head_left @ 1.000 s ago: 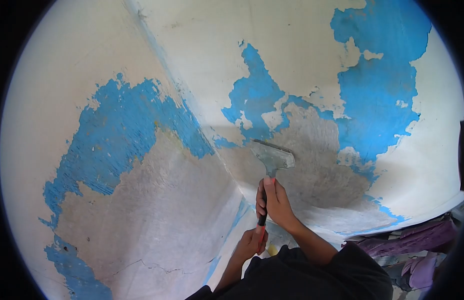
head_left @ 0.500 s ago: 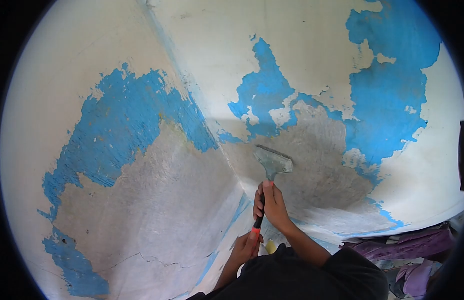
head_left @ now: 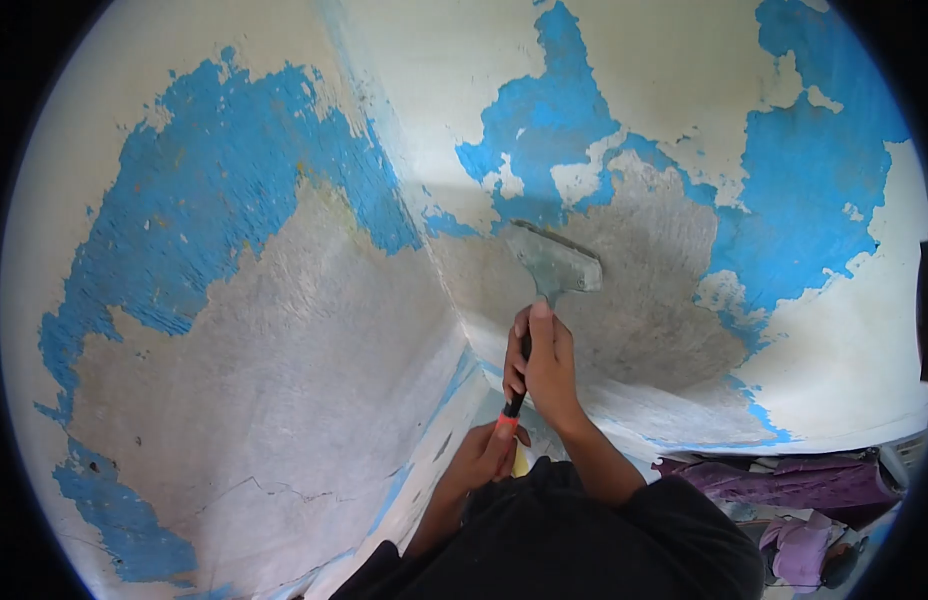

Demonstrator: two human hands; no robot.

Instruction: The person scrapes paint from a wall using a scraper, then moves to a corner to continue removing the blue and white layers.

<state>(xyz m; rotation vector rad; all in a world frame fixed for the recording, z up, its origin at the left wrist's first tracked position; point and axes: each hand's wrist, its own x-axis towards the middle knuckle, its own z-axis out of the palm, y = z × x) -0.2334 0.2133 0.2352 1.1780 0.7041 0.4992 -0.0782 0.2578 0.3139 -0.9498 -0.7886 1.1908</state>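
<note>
I hold a long-handled wall scraper (head_left: pixel 556 258) with both hands; its wide, dusty blade lies over the grey bared part of the right wall, its edge close to the lower rim of a blue paint patch (head_left: pixel 532 130). My right hand (head_left: pixel 544 365) is wrapped round the upper handle just below the blade, thumb along the shaft. Lower down, my left hand (head_left: pixel 484 455) grips the red and black handle end. Both hands are closed. Grey bare plaster (head_left: pixel 644 290) surrounds the blade.
The wall corner (head_left: pixel 446 295) runs down left of the scraper. On the left wall a blue patch (head_left: pixel 199 190) borders grey plaster (head_left: pixel 284 370) with a crack low down. Purple cloth (head_left: pixel 784 485) and other items lie at the lower right.
The scraper and both hands have moved up along the wall, bringing the blade closer to the blue patch. The view has tilted down, so the walls sit higher in it.
</note>
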